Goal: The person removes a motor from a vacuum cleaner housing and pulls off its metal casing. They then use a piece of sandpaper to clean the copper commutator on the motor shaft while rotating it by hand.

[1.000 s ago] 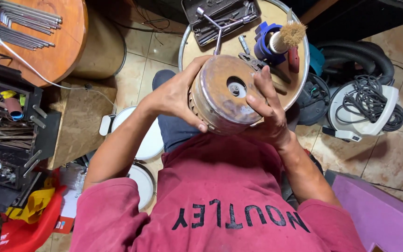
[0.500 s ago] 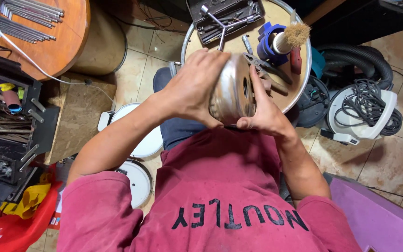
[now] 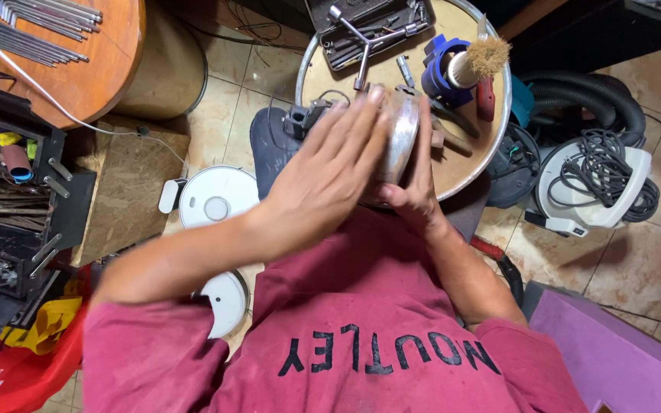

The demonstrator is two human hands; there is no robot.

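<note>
Head view: left hand [image 3: 330, 172] lies flat on the metal drum [image 3: 399, 138], right hand [image 3: 415, 191] clamps its rim — looks rigid, heavy, slippery; rim hold suits.

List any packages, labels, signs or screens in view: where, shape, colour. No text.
Printed lettering: across the person's red shirt, bottom centre; dark block letters, upside down to the camera.
Red bag: bottom left corner on the floor, crumpled, with small white print.
Tool case: top centre on the round table, open, dark grey, holding sockets.
No screens or signs visible.
</note>
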